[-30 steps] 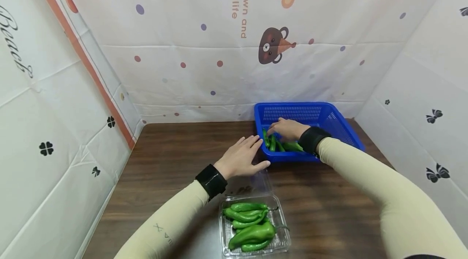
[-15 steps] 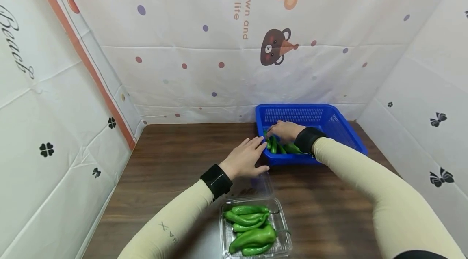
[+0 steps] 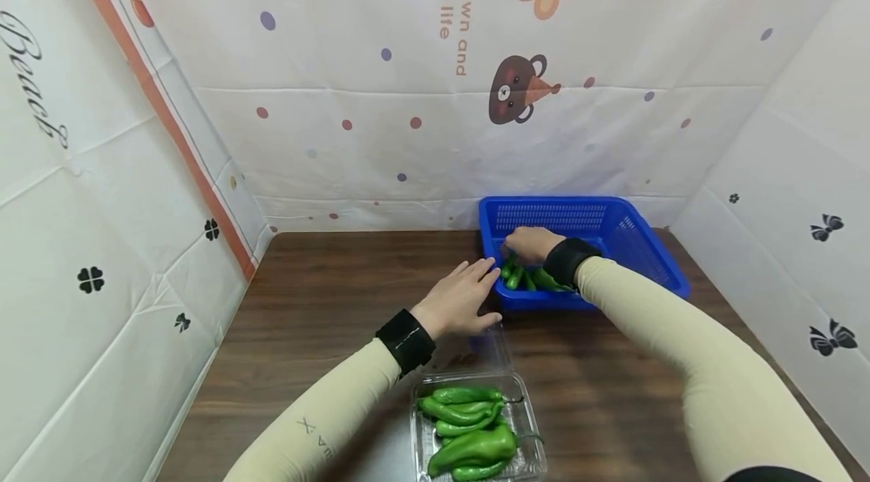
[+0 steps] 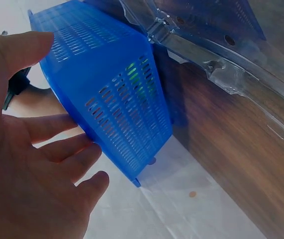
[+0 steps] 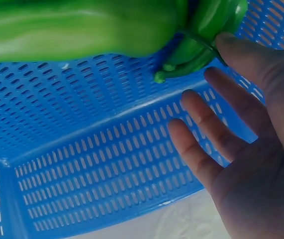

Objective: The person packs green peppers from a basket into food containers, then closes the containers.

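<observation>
A blue slotted basket (image 3: 612,229) stands at the back right of the brown table (image 3: 326,301) and holds a few green peppers (image 3: 518,276). My right hand (image 3: 522,244) reaches into the basket over them. In the right wrist view its fingers (image 5: 201,149) are spread and one fingertip touches a green pepper (image 5: 201,30); the right hand (image 5: 201,84) grips nothing. My left hand (image 3: 484,284) lies open beside the basket's near left corner. The left wrist view shows the left hand (image 4: 67,99) with its palm facing the basket's wall (image 4: 112,94).
A clear plastic clamshell box (image 3: 526,459) with several green peppers (image 3: 469,429) sits at the near table edge, its lid (image 4: 221,55) open toward the basket. Patterned white cloth walls (image 3: 381,89) enclose the table on three sides.
Both hands have hardly moved. The left hand has edged slightly nearer the basket's corner, while the right hand stays over the peppers in the basket.
</observation>
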A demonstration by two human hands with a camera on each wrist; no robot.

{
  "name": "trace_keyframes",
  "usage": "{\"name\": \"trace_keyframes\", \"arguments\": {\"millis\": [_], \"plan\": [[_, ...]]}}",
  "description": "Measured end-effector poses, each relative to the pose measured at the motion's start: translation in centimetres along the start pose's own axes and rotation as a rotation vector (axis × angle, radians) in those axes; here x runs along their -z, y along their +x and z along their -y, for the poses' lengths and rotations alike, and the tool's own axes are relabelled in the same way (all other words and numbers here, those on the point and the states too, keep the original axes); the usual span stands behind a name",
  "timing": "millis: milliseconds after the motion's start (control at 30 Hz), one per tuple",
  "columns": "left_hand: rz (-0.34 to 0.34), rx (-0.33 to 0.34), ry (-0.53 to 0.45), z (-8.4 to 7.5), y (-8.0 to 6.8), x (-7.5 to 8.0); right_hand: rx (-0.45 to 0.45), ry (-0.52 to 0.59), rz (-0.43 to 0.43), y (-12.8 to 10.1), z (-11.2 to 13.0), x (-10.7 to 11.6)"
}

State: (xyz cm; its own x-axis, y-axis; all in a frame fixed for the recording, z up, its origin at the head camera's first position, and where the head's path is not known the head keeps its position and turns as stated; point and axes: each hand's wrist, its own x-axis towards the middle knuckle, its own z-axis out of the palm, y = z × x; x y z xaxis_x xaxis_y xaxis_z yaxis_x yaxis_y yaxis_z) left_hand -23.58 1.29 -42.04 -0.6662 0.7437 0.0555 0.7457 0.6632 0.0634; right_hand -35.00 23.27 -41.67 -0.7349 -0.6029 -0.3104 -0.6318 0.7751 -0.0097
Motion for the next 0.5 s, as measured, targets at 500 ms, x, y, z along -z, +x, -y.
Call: {"name": "trace_keyframes", "arguments": {"millis": [500], "plan": [[0.003,0.0,0.0,0.1,0.1,-0.5,-0.019,0.011,-0.004,0.9,-0.4,-1.4]]}}
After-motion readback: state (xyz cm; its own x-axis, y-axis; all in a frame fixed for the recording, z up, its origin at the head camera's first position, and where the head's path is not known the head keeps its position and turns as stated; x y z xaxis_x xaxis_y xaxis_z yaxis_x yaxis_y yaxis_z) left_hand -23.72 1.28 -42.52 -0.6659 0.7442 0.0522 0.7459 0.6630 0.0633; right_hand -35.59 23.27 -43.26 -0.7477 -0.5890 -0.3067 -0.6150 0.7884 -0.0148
